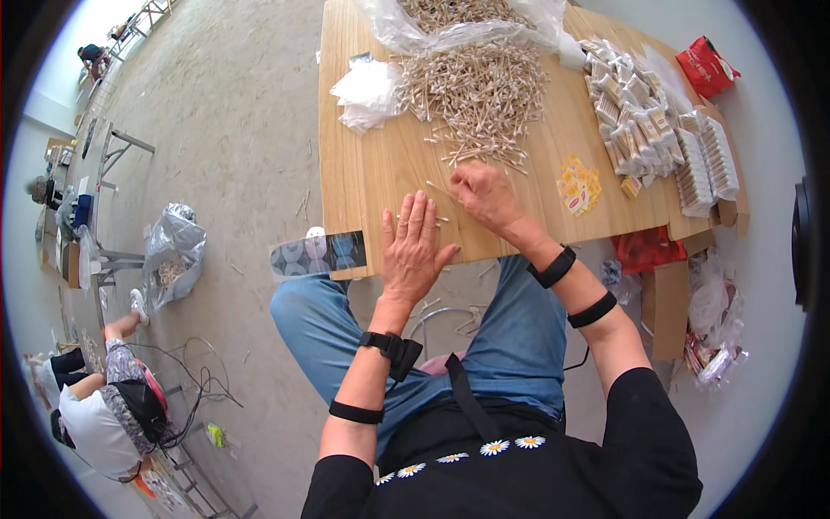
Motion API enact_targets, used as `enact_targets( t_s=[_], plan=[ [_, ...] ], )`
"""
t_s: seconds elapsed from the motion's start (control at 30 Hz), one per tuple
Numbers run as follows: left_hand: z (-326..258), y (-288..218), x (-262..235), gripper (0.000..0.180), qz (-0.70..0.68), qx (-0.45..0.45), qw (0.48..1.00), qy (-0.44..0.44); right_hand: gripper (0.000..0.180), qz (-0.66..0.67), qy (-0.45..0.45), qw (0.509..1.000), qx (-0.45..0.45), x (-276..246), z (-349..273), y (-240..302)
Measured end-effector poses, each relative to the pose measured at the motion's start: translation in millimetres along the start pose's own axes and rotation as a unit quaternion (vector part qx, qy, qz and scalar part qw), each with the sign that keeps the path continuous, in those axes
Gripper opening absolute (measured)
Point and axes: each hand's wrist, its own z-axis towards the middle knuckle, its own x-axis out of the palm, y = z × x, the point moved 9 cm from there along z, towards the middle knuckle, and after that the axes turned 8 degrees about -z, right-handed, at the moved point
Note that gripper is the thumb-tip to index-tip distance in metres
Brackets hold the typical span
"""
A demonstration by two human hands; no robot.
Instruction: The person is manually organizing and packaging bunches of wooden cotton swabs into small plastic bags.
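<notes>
My left hand point(412, 246) lies flat near the table's front edge, fingers stretched out. A loose cotton swab point(443, 219) pokes out beside its fingers. Just to the right, my right hand point(487, 197) is closed, its fingers curled and slightly blurred. One cotton swab point(437, 188) sticks out leftward from the curled fingers, which appear to pinch it; the far end is hidden. Beyond both hands a big heap of cotton swabs point(475, 95) spreads over the wooden table point(363, 173). Yellow printed paper slips point(578, 186) lie to the right of my right hand.
Clear plastic bags point(367, 95) lie left of the heap. Packed bundles of swabs point(635, 121) are stacked at the right, near a red bag point(706, 67). A cardboard box point(666, 307) stands below the table. Far left, another person point(104, 419) sits near a silver sack point(175, 251).
</notes>
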Motion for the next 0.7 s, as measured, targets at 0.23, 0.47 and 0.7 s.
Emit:
enact_targets(
  t_s=[0.23, 0.47, 0.7],
  plan=[
    [0, 1, -1, 0.086, 0.001, 0.0, 1.0, -0.001, 0.016, -0.171, -0.092, 0.978, 0.076, -11, 28, 7],
    [0, 0, -1, 0.086, -0.005, -0.001, 1.0, 0.002, 0.015, -0.097, -0.156, 0.975, 0.123, -25, 26, -28],
    [0, 1, 0, 0.086, 0.002, 0.001, 1.0, -0.004, 0.013, -0.038, -0.113, 0.993, 0.025, -24, -12, -10]
  ],
)
